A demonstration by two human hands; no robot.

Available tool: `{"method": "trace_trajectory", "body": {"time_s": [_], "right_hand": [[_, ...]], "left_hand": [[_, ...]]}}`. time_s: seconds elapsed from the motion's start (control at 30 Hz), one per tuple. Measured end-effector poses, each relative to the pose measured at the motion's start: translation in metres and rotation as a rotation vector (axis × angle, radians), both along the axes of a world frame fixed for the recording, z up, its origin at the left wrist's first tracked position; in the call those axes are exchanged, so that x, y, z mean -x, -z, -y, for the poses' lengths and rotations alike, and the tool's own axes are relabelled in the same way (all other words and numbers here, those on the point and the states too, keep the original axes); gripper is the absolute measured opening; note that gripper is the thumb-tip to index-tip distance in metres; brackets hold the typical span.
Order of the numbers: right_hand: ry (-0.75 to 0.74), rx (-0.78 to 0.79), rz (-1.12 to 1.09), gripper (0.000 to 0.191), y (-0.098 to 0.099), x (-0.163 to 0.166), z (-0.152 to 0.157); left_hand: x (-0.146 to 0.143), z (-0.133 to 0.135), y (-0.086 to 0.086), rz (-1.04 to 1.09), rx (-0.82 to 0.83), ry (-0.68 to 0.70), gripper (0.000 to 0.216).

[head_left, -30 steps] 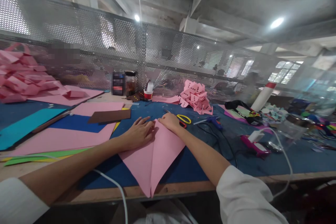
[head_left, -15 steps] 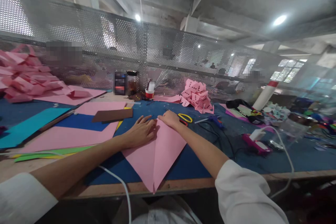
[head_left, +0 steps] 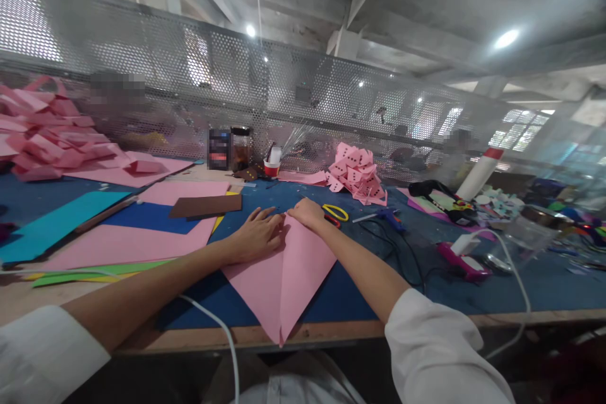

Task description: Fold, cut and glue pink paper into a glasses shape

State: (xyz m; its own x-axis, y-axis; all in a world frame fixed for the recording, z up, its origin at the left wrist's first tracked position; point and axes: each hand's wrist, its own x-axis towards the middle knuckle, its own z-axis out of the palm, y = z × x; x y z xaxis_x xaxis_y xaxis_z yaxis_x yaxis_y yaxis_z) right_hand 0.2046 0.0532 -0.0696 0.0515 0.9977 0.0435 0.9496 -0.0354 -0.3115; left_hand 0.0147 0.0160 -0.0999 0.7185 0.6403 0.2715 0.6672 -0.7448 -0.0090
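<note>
A folded pink paper sheet (head_left: 305, 265) lies on the blue mat, its long crease running down the middle and its near point reaching the table's front edge. On its upper left side rests my left hand (head_left: 255, 237), palm down with fingers apart. My right hand (head_left: 307, 211) is at the far corner, fingers bent and closed on the paper there; its fingertips are partly hidden. The two hands nearly meet at that corner. Beyond my right hand lie scissors (head_left: 337, 212) with yellow and red handles.
To the left are a brown paper piece (head_left: 206, 205), blue paper (head_left: 154, 219) and a turquoise strip (head_left: 61, 224). Farther back sit pink paper piles (head_left: 355, 170) and a red-and-white cup (head_left: 271, 168). A blue glue gun (head_left: 391, 219) and white cable (head_left: 514, 265) are on the right.
The hands and pink sheet keep nearly the same pose. The whole view has shifted very slightly.
</note>
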Motion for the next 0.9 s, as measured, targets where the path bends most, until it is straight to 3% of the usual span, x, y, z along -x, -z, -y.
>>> {"method": "trace_trajectory", "body": {"time_s": [0.27,0.47,0.73,0.9], "right_hand": [[-0.001,0.002,0.013,0.034,0.000,-0.001,0.000],[-0.031,-0.011,0.017,0.047,-0.002,-0.003,0.004],[-0.063,-0.025,0.031,0.039,0.002,-0.008,0.010],[-0.044,-0.042,0.051,0.034,0.003,-0.005,0.013]], "left_hand": [[-0.001,0.001,-0.002,0.004,0.011,0.000,0.041],[0.000,0.003,0.000,0.016,0.015,0.002,0.043],[0.008,0.018,-0.008,0.021,-0.056,0.041,0.041],[0.012,0.015,-0.003,0.009,-0.051,0.035,0.041]]}}
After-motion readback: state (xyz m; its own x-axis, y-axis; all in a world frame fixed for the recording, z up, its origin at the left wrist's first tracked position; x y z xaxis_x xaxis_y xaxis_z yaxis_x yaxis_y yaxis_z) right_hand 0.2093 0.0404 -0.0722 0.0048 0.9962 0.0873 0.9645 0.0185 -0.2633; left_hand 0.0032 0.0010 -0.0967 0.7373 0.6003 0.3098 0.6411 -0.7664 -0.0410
